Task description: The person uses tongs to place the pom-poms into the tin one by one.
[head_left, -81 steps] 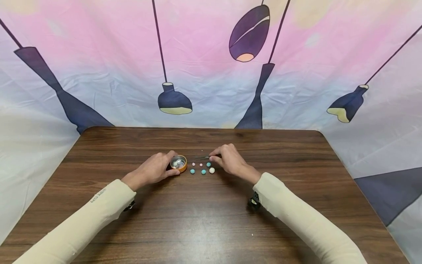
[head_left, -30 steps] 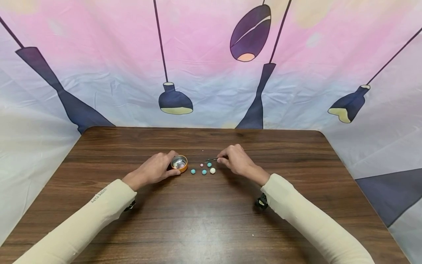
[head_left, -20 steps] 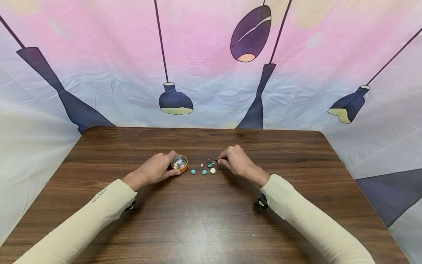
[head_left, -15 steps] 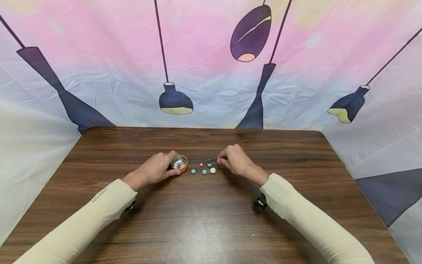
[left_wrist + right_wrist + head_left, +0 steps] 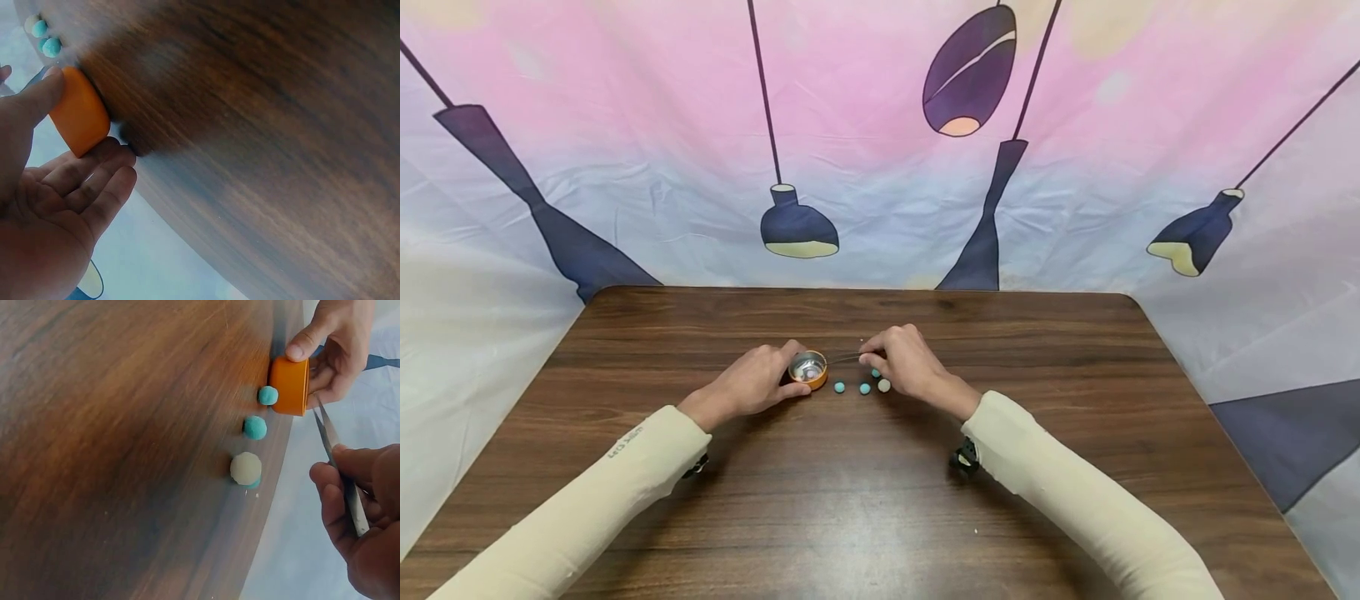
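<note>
Orange tin (image 5: 289, 387), judged light and stiff, stands in from the desk's (image 5: 865, 492) far edge, its wall clamped by the left hand (image 5: 747, 385). Right hand (image 5: 904, 360) pinches tweezers (image 5: 354, 506), tips near the rim. Blue balls (image 5: 255, 427) appear soft, liable to roll; nip gently across the middle.
</note>
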`<state>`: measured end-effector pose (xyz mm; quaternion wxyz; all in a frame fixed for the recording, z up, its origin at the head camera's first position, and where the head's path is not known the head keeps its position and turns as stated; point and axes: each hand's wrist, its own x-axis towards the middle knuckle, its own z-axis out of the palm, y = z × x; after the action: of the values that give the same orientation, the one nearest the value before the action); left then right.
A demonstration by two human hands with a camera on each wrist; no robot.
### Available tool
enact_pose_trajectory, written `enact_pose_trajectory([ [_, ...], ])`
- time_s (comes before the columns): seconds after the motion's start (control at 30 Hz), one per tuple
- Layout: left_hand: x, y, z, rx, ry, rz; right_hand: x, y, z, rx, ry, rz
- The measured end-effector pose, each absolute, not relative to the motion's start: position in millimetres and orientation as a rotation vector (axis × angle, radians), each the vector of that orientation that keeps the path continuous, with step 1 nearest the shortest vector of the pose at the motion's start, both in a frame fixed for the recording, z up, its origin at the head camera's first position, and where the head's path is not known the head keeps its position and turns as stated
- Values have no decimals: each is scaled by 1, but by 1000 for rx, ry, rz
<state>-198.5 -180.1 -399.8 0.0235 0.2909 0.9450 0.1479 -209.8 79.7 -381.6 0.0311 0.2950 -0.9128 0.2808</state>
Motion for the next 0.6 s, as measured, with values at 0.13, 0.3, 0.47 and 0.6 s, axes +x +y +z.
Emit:
enact_pose_trajectory([
  [0.13,-198,-181,-399,900,2923,463,-207,84,-375,921,-2863,816],
  [0.3,-199,-181,-400,900,2929,453,-204,93,-370,970,-2898,761],
  [0.47,-199,-180,-400,888,2923,440,-200,94,-374,1008,-2925,678],
  [0.6,-198,-180,-399,888,2924,448,-198,91,-377,1023,-2915,612],
])
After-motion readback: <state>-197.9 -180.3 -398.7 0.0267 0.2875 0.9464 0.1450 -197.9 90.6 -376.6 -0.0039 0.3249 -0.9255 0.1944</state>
